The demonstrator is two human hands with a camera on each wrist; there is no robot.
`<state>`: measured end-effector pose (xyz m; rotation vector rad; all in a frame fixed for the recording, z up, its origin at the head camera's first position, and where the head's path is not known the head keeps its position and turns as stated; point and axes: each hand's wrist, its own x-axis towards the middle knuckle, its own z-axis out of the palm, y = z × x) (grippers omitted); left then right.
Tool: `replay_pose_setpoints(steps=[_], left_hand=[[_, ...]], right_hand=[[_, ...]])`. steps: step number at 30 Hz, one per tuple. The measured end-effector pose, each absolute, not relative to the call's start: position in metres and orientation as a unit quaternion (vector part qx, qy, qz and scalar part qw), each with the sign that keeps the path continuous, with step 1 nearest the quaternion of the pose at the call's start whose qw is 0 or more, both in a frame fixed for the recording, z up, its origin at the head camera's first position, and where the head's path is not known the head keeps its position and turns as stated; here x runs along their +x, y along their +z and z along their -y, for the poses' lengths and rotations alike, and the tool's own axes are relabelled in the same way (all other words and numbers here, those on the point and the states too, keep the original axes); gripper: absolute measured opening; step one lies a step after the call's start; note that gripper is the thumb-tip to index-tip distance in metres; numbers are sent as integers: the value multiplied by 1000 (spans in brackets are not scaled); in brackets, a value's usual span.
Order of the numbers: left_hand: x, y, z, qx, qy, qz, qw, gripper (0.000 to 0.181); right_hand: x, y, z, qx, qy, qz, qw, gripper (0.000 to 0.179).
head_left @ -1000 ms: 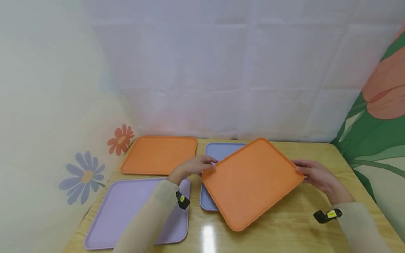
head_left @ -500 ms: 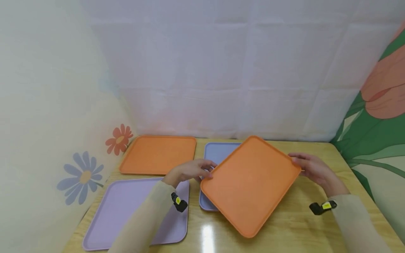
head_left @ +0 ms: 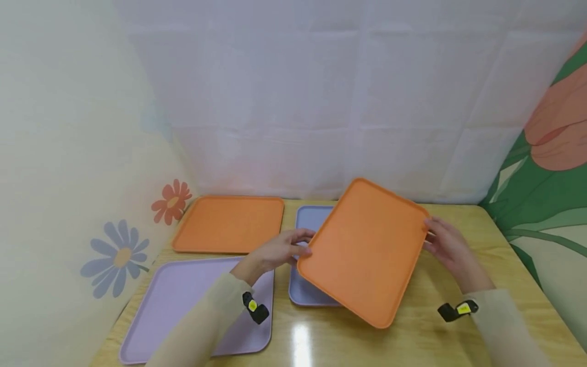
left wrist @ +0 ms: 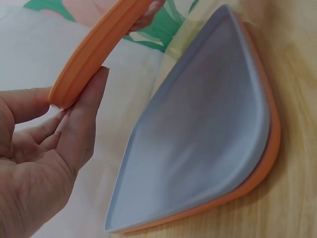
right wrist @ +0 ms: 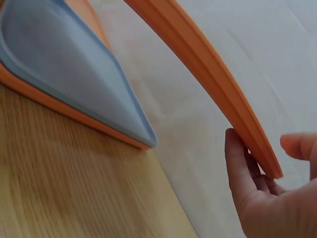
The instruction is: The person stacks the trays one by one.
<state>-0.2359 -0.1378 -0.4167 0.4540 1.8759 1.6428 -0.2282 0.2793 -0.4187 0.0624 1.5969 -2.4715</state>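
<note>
An orange rectangular tray [head_left: 367, 250] is held up at a slant over the table, one corner pointing toward the back cloth. My left hand [head_left: 275, 252] pinches its left corner, thumb on one face and fingers behind, as the left wrist view also shows. At the right corner, my right hand [head_left: 451, 250] supports it with fingers behind the rim; in the right wrist view the thumb [right wrist: 297, 145] stands a little off the edge. Partly hidden below is a blue tray [head_left: 312, 293], which lies on another orange tray [left wrist: 273, 153].
On the wooden table [head_left: 458, 336], a second orange tray [head_left: 231, 224] lies at the back left. A lilac tray [head_left: 192, 300] lies in front of it, partly under my left forearm. White cloth [head_left: 298, 102] hangs behind the table.
The held orange tray has turned counterclockwise and its far corner has risen. My right hand has moved left and slightly up; the left hand has stayed near the same place. The other trays have not moved.
</note>
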Motion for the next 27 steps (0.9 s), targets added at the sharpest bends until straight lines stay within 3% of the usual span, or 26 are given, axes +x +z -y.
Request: replay_pose_setpoints(steps=[4,9,12,18,27], left_hand=[[-232,-414,136,156,626,-710,283,54],[-229,-415,140,148,627,-709,285,56],[-228,-417,144,151,622,-710,293,62],[-225,-420,148,149,601,-729,291,72],[-221,-427,152,139,609,-729,280,70]], right_hand=[[-225,-414,-270,43,-816,-568,97,12],[-226,-411,-263,45,-784,-609,106,55],[-229,-412,-261,44,-775,-621,112,68],[-239,-415,-255,41,-762,-633,129,71],[-256,-415,-241,32,-740,-660,128,67]])
